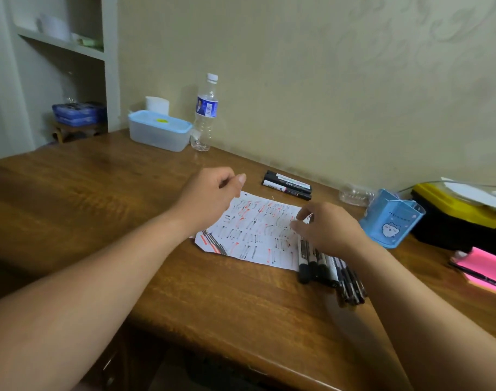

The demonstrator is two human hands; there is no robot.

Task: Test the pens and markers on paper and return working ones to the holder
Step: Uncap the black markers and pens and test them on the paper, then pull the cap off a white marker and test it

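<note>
A white paper (255, 238) covered in black and red test strokes lies on the wooden desk (100, 193). Several black markers (328, 269) are piled at the paper's right edge. My right hand (328, 230) is over the pile's far end, thumb and fingers curled and pinching the top of one marker. My left hand (210, 193) hovers over the paper's far left corner, its fingers loosely curled and holding nothing. The blue pen holder (390, 218) stands to the right of my right hand. Near the wall lie separate black markers (287, 185).
A water bottle (205, 114) and a plastic box with a blue lid (159, 131) stand at the back against the wall. A yellow and black case (461, 213) and a pink pad (484, 266) sit at the right. Clear plastic wrapping (354, 194) lies behind the holder.
</note>
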